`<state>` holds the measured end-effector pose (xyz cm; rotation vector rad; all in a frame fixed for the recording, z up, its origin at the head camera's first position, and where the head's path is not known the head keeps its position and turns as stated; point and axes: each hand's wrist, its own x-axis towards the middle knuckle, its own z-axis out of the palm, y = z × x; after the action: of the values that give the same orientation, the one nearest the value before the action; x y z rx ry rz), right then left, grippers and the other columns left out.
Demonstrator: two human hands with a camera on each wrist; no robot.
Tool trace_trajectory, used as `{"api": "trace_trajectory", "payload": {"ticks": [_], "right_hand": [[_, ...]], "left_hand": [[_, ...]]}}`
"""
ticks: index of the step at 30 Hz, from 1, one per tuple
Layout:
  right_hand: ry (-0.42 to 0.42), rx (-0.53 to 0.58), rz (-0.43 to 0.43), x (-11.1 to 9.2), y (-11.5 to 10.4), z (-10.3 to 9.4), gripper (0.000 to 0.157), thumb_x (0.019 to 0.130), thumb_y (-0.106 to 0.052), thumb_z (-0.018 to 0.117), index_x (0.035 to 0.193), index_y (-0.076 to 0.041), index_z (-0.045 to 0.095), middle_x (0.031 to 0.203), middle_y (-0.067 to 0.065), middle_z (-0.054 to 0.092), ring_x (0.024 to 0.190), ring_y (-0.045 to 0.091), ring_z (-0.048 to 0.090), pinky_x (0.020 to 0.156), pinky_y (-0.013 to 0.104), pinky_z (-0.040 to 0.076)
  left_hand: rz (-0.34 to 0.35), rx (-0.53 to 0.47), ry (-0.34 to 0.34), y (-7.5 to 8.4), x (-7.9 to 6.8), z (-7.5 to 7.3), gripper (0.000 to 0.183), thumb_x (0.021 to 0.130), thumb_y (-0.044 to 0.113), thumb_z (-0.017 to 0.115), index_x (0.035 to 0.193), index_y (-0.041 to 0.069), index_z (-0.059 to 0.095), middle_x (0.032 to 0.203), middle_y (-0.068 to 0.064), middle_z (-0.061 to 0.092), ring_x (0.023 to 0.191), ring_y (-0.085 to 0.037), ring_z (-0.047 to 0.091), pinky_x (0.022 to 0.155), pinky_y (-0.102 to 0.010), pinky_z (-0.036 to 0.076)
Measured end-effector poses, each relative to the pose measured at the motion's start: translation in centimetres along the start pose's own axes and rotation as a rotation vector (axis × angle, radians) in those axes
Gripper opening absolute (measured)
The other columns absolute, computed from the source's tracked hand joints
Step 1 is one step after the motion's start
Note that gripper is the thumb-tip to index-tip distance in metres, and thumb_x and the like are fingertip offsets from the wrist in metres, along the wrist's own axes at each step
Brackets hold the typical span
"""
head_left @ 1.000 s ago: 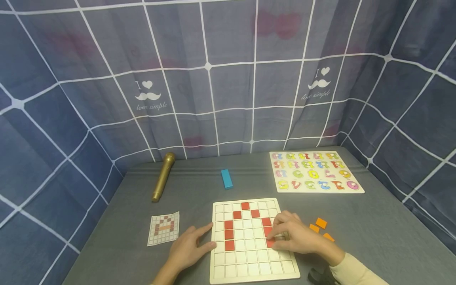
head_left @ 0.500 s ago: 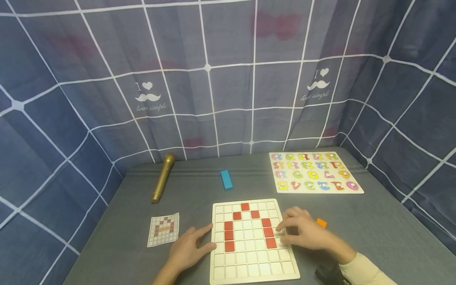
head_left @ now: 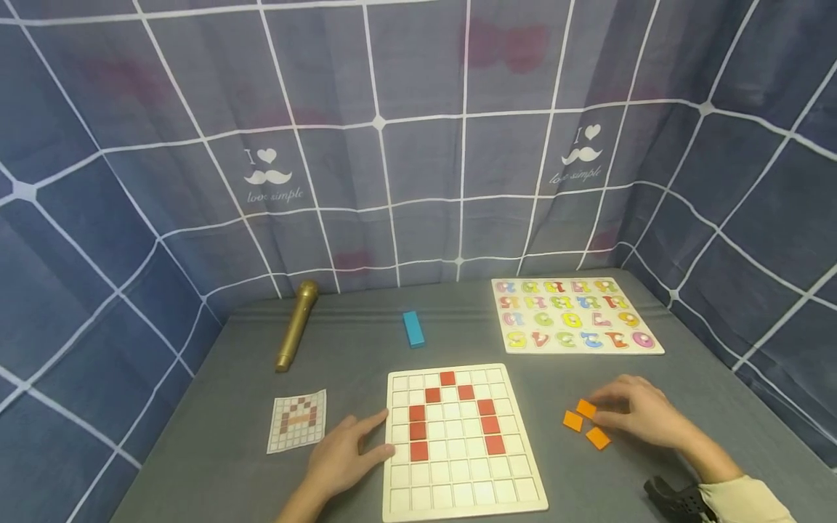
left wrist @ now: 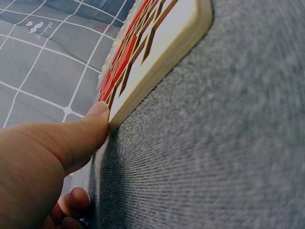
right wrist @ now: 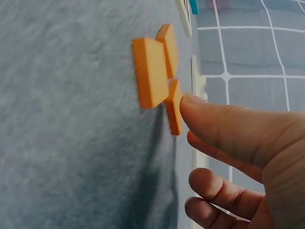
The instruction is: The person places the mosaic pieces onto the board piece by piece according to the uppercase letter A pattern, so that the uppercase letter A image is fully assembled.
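A cream grid board [head_left: 466, 494] lies flat on the table, with several red square tiles [head_left: 495, 444] set in its cells in an arch shape. My left hand [head_left: 338, 459] rests at the board's left edge, its thumb and forefinger touching the rim; in the left wrist view the thumb [left wrist: 81, 136] presses a corner. To the right of the board lie three orange square tiles [head_left: 598, 438]. Beside the far one my right hand [head_left: 644, 414] holds its thumb and forefinger apart. In the right wrist view the thumb tip [right wrist: 190, 101] is right by an orange tile [right wrist: 174, 107]; contact is unclear.
A small pattern card [head_left: 297, 421] lies left of the board. Behind stand a gold microphone [head_left: 297, 327] lying on its side, a blue block [head_left: 413, 330] and a number puzzle board [head_left: 575, 316]. A checked curtain [head_left: 418, 160] closes off the back and sides.
My right hand has let go of a red tile at the board's right side and moved right to the orange tiles. The left hand has stayed at the board's edge.
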<state>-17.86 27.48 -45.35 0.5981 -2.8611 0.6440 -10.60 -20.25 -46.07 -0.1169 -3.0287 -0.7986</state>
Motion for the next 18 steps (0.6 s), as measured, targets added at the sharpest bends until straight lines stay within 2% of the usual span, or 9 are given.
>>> {"api": "trace_trajectory", "payload": {"ticks": [7, 18], "right_hand": [[-0.114, 0.036, 0.076, 0.07, 0.32, 0.21, 0.032, 0.075, -0.043, 0.082, 0.099, -0.023, 0.076, 0.095, -0.007, 0.064, 0.090, 0.015, 0.055, 0.075, 0.037, 0.042], [-0.071, -0.004, 0.059, 0.64, 0.53, 0.66, 0.030, 0.074, -0.040, 0.084, 0.097, -0.023, 0.076, 0.093, -0.008, 0.063, 0.089, 0.016, 0.055, 0.074, 0.037, 0.040]], "left_hand": [[0.012, -0.002, -0.001, -0.13, -0.17, 0.02, 0.062, 0.079, 0.060, 0.072, 0.134, 0.031, 0.062, 0.072, 0.006, 0.041, 0.058, -0.004, 0.033, 0.050, -0.023, 0.027], [0.009, 0.003, 0.006, -0.05, -0.15, 0.02, 0.062, 0.079, 0.059, 0.072, 0.133, 0.031, 0.062, 0.072, 0.007, 0.041, 0.058, -0.004, 0.032, 0.051, -0.022, 0.027]]}}
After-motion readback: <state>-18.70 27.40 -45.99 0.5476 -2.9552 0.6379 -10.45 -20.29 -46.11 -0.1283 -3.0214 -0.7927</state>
